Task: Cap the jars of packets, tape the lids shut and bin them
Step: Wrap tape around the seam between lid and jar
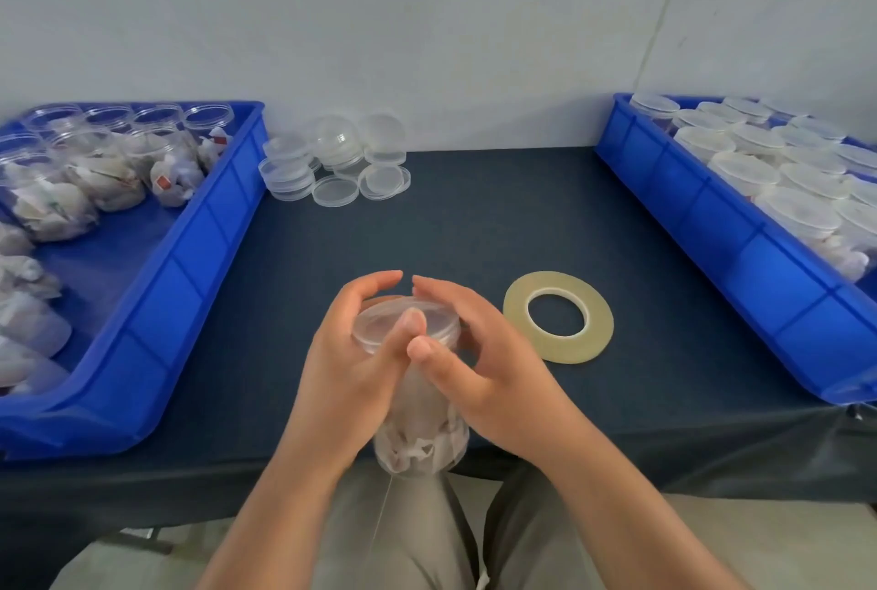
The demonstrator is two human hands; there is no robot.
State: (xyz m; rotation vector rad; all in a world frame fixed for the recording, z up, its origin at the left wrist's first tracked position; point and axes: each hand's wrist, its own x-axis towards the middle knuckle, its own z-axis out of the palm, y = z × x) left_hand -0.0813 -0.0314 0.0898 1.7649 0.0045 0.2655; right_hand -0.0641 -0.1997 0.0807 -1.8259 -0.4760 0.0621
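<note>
A clear plastic jar [417, 437] full of white packets is held upright over the table's front edge, with a clear lid [384, 319] on top. My left hand [351, 366] wraps round the jar's left side, thumb pressed on the lid. My right hand [479, 361] curls round the right side, thumb at the lid's rim. A roll of clear tape [558, 317] lies flat on the dark cloth just right of my hands. Loose clear lids [334, 162] are piled at the back of the table.
A blue bin [190, 267] on the left holds several open jars of packets [95, 172]. Another blue bin [712, 229] on the right holds several capped jars [778, 172]. A white wall stands behind. My knees show below the table edge.
</note>
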